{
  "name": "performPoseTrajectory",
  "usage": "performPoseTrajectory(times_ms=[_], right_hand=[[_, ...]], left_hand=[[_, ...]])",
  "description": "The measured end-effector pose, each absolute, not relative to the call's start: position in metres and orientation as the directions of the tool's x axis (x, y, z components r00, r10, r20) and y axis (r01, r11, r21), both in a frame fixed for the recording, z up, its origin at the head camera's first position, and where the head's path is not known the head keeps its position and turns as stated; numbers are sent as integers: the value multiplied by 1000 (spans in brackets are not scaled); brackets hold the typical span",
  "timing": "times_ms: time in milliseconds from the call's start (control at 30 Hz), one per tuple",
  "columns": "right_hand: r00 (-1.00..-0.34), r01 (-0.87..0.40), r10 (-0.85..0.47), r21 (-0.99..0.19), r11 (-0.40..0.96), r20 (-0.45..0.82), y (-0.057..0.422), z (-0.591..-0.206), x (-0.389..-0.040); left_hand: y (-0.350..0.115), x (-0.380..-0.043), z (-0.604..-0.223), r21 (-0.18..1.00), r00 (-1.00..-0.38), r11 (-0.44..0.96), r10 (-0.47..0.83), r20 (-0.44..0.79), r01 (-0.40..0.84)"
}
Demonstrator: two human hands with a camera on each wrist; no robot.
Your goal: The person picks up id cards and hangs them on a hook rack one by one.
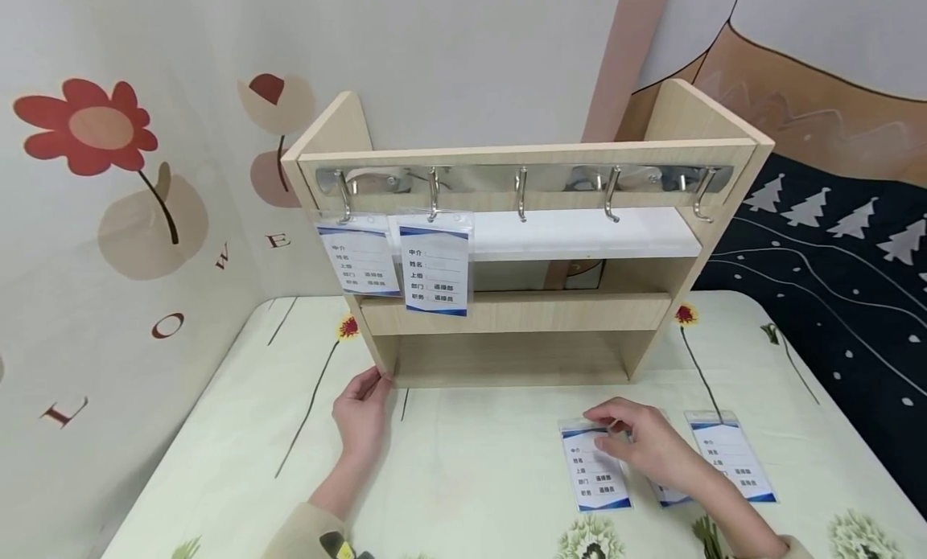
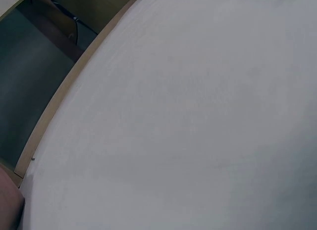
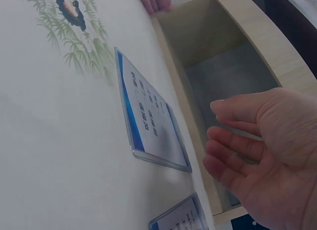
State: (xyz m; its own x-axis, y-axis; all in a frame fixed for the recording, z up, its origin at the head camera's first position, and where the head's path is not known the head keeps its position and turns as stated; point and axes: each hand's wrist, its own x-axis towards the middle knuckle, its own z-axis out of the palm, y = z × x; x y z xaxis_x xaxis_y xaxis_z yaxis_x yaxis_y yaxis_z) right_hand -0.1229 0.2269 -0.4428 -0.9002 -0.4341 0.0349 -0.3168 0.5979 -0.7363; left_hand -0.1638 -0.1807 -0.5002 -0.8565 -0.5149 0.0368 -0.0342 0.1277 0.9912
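Badge (image 1: 594,472) likely light, slick; pinch top edge. Right hand (image 1: 649,445): fingers parted, empty. Left hand (image 1: 362,412) touches rack (image 1: 517,314), grip unclear.

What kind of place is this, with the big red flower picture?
Probably a decorated room, perhaps in someone's home. The red flower and white trees decorate the background, and a wood-coloured shelf stands on a flowery cloth.
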Motion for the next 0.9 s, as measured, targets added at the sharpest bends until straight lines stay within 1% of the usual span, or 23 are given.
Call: performPoseTrajectory(times_ms=[200, 333, 667, 900], right_hand=[[-894, -316, -447, -733, 602, 18, 229, -452, -125], [-898, -297, -440, -716, 631, -15, 227, -457, -124], [-905, -330, -424, -695, 639, 39, 228, -462, -129], [-922, -287, -387, -700, 654, 15, 227, -462, -130]], left_hand=[[-182, -165, -502, 991, -854, 128, -518, 37, -35], [-182, -165, -502, 992, -853, 125, -520, 40, -30], [-182, -164, -501, 991, -859, 132, -511, 36, -37], [-181, -164, -500, 989, -855, 143, -516, 38, -42]])
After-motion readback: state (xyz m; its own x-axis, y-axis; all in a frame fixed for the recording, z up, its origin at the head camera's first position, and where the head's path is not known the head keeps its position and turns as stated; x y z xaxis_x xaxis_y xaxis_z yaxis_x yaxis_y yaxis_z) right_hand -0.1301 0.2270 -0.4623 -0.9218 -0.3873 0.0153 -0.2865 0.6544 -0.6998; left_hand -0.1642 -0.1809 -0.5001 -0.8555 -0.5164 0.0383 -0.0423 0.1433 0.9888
